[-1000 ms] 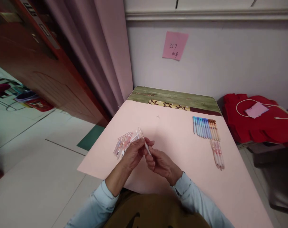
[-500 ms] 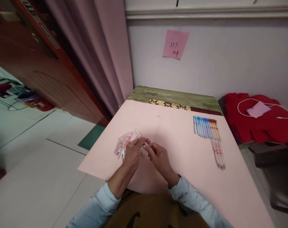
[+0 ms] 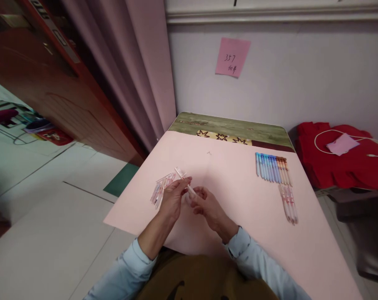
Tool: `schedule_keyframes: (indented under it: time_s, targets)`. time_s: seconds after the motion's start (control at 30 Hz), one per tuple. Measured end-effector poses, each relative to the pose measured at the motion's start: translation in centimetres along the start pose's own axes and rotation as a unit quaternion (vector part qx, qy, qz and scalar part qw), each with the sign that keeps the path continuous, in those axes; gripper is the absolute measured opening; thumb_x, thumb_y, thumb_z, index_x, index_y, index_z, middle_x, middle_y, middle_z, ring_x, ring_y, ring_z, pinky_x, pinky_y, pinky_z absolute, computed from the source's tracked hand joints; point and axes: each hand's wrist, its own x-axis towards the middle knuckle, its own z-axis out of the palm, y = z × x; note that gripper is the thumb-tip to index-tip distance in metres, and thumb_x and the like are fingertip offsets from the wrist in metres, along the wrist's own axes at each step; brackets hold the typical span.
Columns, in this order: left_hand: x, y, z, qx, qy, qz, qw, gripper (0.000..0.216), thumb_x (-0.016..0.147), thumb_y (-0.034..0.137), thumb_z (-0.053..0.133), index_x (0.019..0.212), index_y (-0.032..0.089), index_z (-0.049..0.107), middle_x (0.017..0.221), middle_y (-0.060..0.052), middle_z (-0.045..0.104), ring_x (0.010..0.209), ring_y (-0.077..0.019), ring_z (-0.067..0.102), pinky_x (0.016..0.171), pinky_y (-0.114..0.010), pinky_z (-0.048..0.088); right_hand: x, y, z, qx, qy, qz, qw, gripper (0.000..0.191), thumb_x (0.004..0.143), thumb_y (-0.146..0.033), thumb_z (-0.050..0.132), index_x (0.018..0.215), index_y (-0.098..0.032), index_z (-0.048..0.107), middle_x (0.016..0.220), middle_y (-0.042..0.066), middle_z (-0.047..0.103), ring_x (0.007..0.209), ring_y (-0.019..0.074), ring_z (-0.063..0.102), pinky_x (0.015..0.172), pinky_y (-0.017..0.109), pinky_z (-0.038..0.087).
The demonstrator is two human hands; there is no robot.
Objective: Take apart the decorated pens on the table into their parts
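Note:
Both hands meet over the near left part of a pink sheet on the table. My left hand pinches the upper part of a thin clear pink pen, whose tip sticks out up and to the left. My right hand is closed on the lower end of the same pen. Just left of my hands lies a loose pile of similar pink pens.
A neat row of blue and orange pens lies at the right of the sheet, with a few pink pens below it. A red cloth with a cord lies to the right. A pink note hangs on the wall.
Both hands have kept the pen and shifted slightly left and away from me. The pen's tip now points a little lower over the pile.

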Motion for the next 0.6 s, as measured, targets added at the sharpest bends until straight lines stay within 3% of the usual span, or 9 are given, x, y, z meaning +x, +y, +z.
schedule_keyframes:
  time_s: [0.1, 0.13, 0.27, 0.33, 0.47, 0.6]
  targets:
    - [-0.24, 0.46, 0.22, 0.014, -0.007, -0.013, 1.0, 0.031, 0.064, 0.042, 0.084, 0.078, 0.016, 0.076, 0.073, -0.002, 0.067, 0.063, -0.0118, 0.056, 0.066, -0.028, 0.044, 0.19, 0.03, 0.1, 0.002, -0.026, 0.052, 0.998, 0.059, 0.079, -0.072, 0.06, 0.085, -0.014, 0.065, 0.058, -0.003, 0.055, 0.043, 0.0068, 0.042, 0.043, 0.022, 0.028]
    - [-0.27, 0.55, 0.28, 0.017, -0.005, -0.011, 1.0, 0.031, 0.063, 0.043, 0.084, 0.077, 0.016, 0.075, 0.071, -0.002, 0.066, 0.062, -0.0115, 0.055, 0.066, -0.028, 0.043, 0.24, 0.05, 0.13, 0.001, -0.028, 0.047, 0.998, 0.059, 0.079, -0.072, 0.059, 0.08, -0.013, 0.064, 0.054, -0.004, 0.051, 0.041, 0.0062, 0.039, 0.043, 0.023, 0.026]
    - [-0.1, 0.56, 0.25, 0.009, 0.024, 0.021, 0.999, 0.028, 0.062, 0.038, 0.085, 0.072, 0.015, 0.075, 0.078, -0.004, 0.069, 0.07, -0.0116, 0.057, 0.07, -0.026, 0.042, 0.18, 0.09, 0.17, 0.024, -0.003, -0.016, 1.0, 0.047, 0.061, -0.049, 0.088, 0.083, -0.017, 0.06, 0.069, -0.004, 0.06, 0.057, 0.007, 0.05, 0.051, 0.02, 0.035]
    - [0.01, 0.49, 0.11, 0.006, 0.02, 0.016, 1.0, 0.028, 0.063, 0.038, 0.085, 0.074, 0.015, 0.076, 0.078, -0.004, 0.069, 0.069, -0.0115, 0.057, 0.069, -0.026, 0.042, 0.14, 0.11, 0.15, 0.031, -0.004, 0.0, 1.0, 0.05, 0.061, -0.05, 0.088, 0.088, -0.019, 0.06, 0.076, -0.003, 0.063, 0.06, 0.008, 0.054, 0.052, 0.02, 0.037]
    - [0.01, 0.37, -0.12, 0.018, -0.005, -0.008, 1.0, 0.029, 0.066, 0.042, 0.083, 0.077, 0.016, 0.076, 0.067, -0.002, 0.065, 0.061, -0.0112, 0.055, 0.068, -0.028, 0.043, 0.28, 0.27, 0.09, 0.008, -0.032, 0.057, 0.998, 0.057, 0.078, -0.07, 0.063, 0.081, -0.014, 0.064, 0.057, -0.003, 0.053, 0.043, 0.0064, 0.041, 0.042, 0.022, 0.026]
    - [0.05, 0.24, -0.16, 0.005, 0.011, 0.013, 1.0, 0.027, 0.064, 0.039, 0.084, 0.074, 0.016, 0.076, 0.079, -0.004, 0.069, 0.07, -0.0117, 0.057, 0.071, -0.027, 0.043, 0.27, 0.3, 0.03, -0.003, -0.011, -0.012, 1.0, 0.046, 0.065, -0.052, 0.084, 0.079, -0.016, 0.061, 0.064, -0.003, 0.058, 0.052, 0.0075, 0.049, 0.049, 0.021, 0.036]
